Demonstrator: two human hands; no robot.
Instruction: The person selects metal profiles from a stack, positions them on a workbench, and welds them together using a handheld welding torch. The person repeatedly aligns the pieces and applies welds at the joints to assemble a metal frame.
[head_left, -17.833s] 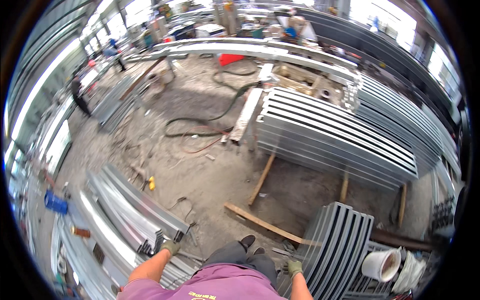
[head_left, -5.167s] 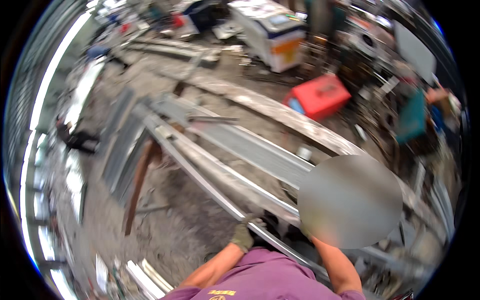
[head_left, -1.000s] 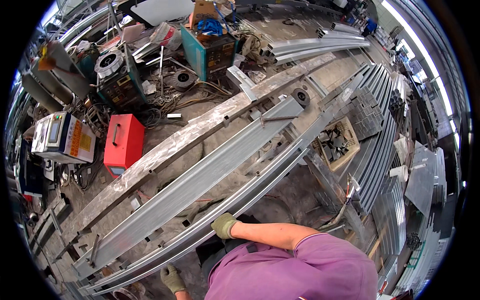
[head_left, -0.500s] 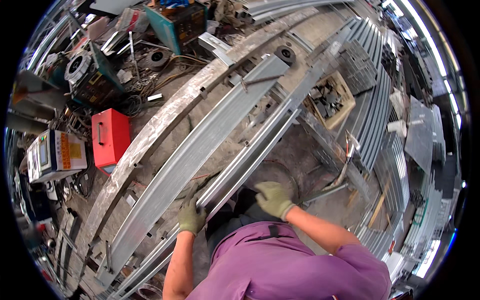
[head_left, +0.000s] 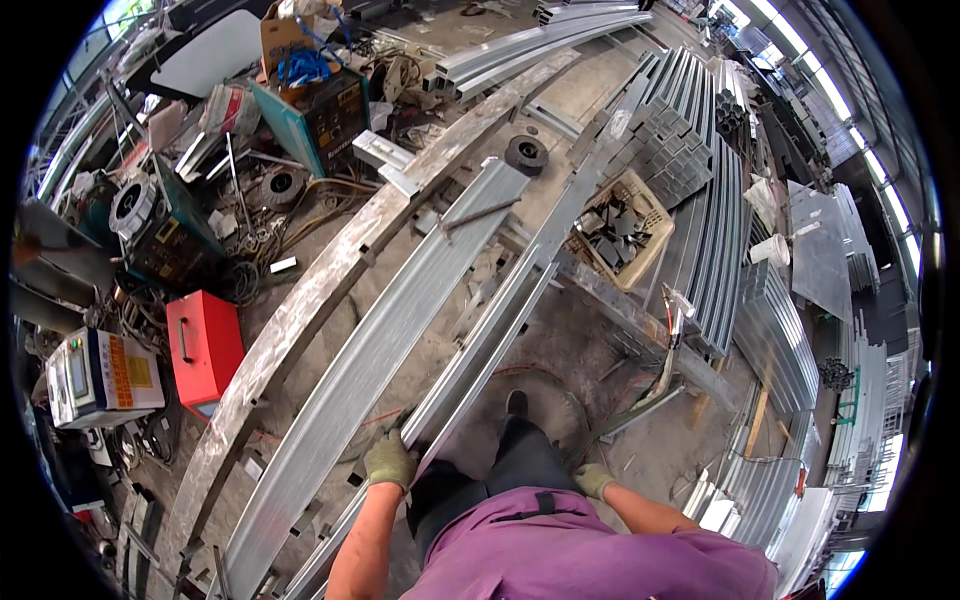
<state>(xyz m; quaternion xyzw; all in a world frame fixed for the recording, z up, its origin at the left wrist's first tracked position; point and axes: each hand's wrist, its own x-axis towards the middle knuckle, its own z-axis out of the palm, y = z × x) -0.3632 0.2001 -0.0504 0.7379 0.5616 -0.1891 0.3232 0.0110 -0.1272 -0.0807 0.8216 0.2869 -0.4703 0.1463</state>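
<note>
My left hand (head_left: 390, 462), in an olive-green work glove, is closed on the left edge of a long galvanized steel channel (head_left: 478, 350). The channel runs from the lower left up to the right, with its hollow side showing. My right hand (head_left: 595, 481), gloved alike, hangs low beside my right thigh. It holds nothing that I can see, and its fingers look loose, partly hidden by the angle. To the left of the held channel lies a wider flat steel profile (head_left: 365, 340), with a thin rod (head_left: 480, 213) across its far end.
A curved-looking steel beam (head_left: 330, 265) runs left of the profiles. Beyond it stand a red box (head_left: 205, 345) and teal machines (head_left: 325, 115). A crate of metal pieces (head_left: 655, 235), a crossbeam (head_left: 630, 308) and stacked steel tubes (head_left: 710, 190) are on the right.
My right hand has dropped from in front of me to beside my right thigh. The left hand stays at the channel's edge. The view has tilted, showing my legs and one shoe.
</note>
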